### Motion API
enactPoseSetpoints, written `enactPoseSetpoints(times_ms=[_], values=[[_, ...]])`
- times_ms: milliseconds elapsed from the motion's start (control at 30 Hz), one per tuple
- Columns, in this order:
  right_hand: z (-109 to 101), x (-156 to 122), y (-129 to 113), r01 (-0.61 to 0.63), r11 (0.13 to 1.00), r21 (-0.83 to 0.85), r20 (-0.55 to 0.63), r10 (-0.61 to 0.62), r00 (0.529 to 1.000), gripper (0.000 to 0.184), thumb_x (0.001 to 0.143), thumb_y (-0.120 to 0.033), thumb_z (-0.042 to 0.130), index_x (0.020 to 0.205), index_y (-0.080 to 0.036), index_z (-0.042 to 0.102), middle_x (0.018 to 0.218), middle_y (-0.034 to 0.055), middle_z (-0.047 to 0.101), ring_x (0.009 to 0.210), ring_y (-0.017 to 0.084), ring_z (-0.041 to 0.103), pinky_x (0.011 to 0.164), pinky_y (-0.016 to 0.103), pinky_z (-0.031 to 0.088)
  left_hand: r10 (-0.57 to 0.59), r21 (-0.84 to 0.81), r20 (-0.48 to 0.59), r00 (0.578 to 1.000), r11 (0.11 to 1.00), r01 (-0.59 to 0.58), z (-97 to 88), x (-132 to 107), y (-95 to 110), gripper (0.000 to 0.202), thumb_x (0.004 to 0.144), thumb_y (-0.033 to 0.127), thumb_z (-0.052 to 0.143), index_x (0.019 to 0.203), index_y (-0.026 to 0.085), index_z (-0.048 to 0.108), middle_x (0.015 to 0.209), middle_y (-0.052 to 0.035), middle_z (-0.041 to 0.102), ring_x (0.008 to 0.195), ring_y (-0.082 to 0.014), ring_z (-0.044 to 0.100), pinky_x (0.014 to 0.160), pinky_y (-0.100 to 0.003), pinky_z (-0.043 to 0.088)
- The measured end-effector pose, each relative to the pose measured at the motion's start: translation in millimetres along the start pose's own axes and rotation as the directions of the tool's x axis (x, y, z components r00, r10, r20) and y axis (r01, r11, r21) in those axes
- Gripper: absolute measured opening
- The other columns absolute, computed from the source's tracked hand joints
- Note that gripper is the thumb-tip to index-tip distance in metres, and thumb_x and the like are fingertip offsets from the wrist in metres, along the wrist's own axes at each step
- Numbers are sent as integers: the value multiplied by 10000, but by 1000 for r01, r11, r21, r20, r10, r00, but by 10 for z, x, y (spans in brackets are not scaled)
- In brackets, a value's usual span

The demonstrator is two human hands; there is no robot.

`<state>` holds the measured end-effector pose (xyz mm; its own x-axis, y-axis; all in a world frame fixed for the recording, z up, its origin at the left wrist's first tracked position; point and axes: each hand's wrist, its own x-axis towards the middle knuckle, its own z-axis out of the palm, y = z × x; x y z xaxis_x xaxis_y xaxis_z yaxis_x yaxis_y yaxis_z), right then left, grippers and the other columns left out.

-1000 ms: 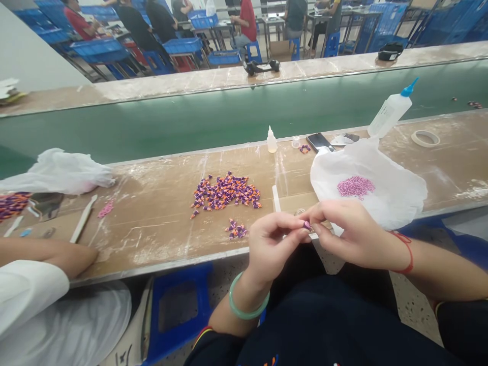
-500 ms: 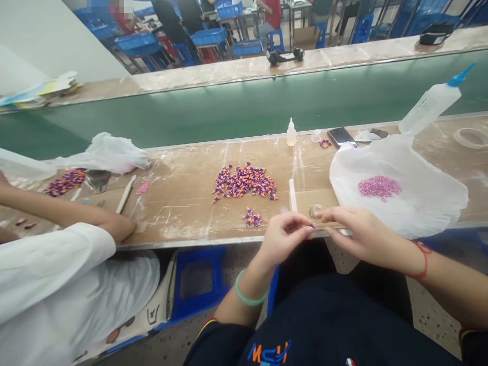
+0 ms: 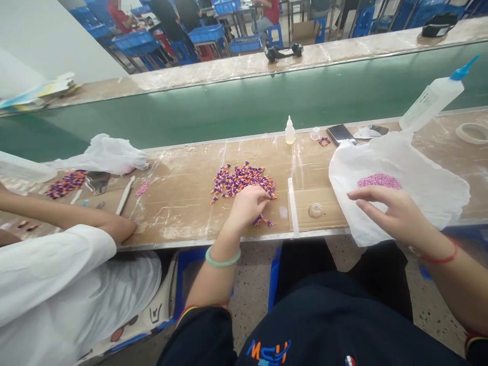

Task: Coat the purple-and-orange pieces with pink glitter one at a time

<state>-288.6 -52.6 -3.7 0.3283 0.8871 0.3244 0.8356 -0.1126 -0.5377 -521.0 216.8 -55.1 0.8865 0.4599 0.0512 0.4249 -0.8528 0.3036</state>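
My left hand (image 3: 249,204) lies over the near edge of the pile of small purple and orange pieces (image 3: 244,178). Its fingers are curled in, and what they hold, if anything, is hidden. A smaller cluster of the same pieces (image 3: 268,222) shows partly beneath the hand. Above the white plastic bag (image 3: 351,175) is my right hand (image 3: 392,211), index finger and thumb apart with nothing visible between them. Tiny pink beads (image 3: 377,180) lie heaped on the bag just beyond the fingers. Left of that hand, a small clear round dish (image 3: 315,210) rests on a cardboard piece (image 3: 327,199).
A white strip (image 3: 293,206) lies beside the cardboard. Behind stand a small dropper bottle (image 3: 290,130), a phone (image 3: 342,135) and a leaning blue-tipped bottle (image 3: 434,101). A tape roll (image 3: 473,133) is at right. At left, another person's arm (image 3: 87,216) rests on the table.
My hands were together near the dish and have parted. The left hand moved left to the purple and orange pieces; the right moved right over the bag and opened.
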Motion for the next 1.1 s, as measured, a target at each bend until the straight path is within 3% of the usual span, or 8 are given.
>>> enactPoseSetpoints(times_ms=[267, 433, 567, 700, 867, 933, 1000, 1100], values=[[-149, -32, 276, -235, 972, 28, -75, 236, 969, 241, 884, -376, 565, 902, -210, 739, 988, 77, 775, 948, 282, 725, 818, 418, 585, 119, 184, 224, 967, 969, -162, -47, 382, 60, 190, 799, 131, 562, 696, 166, 717, 796, -104, 707, 807, -254, 668, 712, -337, 482], [-228, -66, 661, -486, 874, -18, -135, 479, 867, 196, 802, -349, 593, 871, -221, 725, 887, 95, 767, 871, 307, 710, 812, 443, 558, 161, 226, 347, 924, 942, -249, -110, 494, 51, 183, 751, 89, 567, 746, 157, 737, 880, -111, 724, 818, -239, 676, 713, -316, 483], [-241, -115, 954, -567, 820, -75, -169, 550, 818, 224, 777, -334, 593, 887, -204, 737, 942, 113, 772, 888, 305, 692, 826, 434, 535, 184, 206, 388, 903, 938, -280, -114, 560, 42, 164, 735, 86, 577, 737, 160, 723, 880, -104, 727, 797, -230, 671, 700, -311, 469], [-215, -165, 1131, -548, 832, -86, -176, 528, 831, 196, 781, -314, 586, 847, -202, 733, 899, 114, 769, 845, 283, 690, 771, 387, 521, 185, 166, 377, 908, 950, -263, -134, 575, 14, 124, 694, 103, 598, 615, 184, 647, 752, -74, 687, 684, -209, 628, 641, -307, 436], [-143, -199, 1250, -396, 899, -186, -153, 371, 916, 176, 807, -311, 562, 828, -216, 709, 822, 104, 751, 668, 235, 641, 637, 357, 476, 191, 110, 213, 958, 970, -218, -246, 411, 29, 96, 716, 139, 538, 644, 198, 560, 706, -50, 618, 666, -199, 575, 614, -308, 398], [-108, -196, 1261, -390, 894, -222, -109, 375, 920, 192, 791, -304, 555, 834, -196, 708, 834, 94, 749, 651, 222, 625, 644, 360, 484, 154, 18, 94, 984, 988, -156, -280, 293, 50, 89, 733, 158, 505, 660, 199, 534, 665, -32, 577, 639, -185, 548, 609, -303, 395], [-78, -183, 1258, -391, 888, -241, -76, 385, 920, 206, 798, -308, 552, 848, -187, 711, 870, 82, 751, 719, 223, 644, 689, 356, 496, -21, -291, -42, 999, 957, 7, -289, 163, 70, 78, 746, 218, 533, 670, 199, 531, 622, -5, 542, 590, -161, 513, 579, -285, 387], [-47, -163, 1234, -388, 884, -261, -36, 393, 919, 203, 815, -328, 574, 860, -183, 708, 882, 72, 743, 779, 220, 652, 704, 337, 489, -278, -772, 45, 960, 600, 210, -273, -26, 112, 152, 737, 329, 620, 725, 199, 543, 550, 38, 492, 492, -122, 446, 495, -250, 357]])
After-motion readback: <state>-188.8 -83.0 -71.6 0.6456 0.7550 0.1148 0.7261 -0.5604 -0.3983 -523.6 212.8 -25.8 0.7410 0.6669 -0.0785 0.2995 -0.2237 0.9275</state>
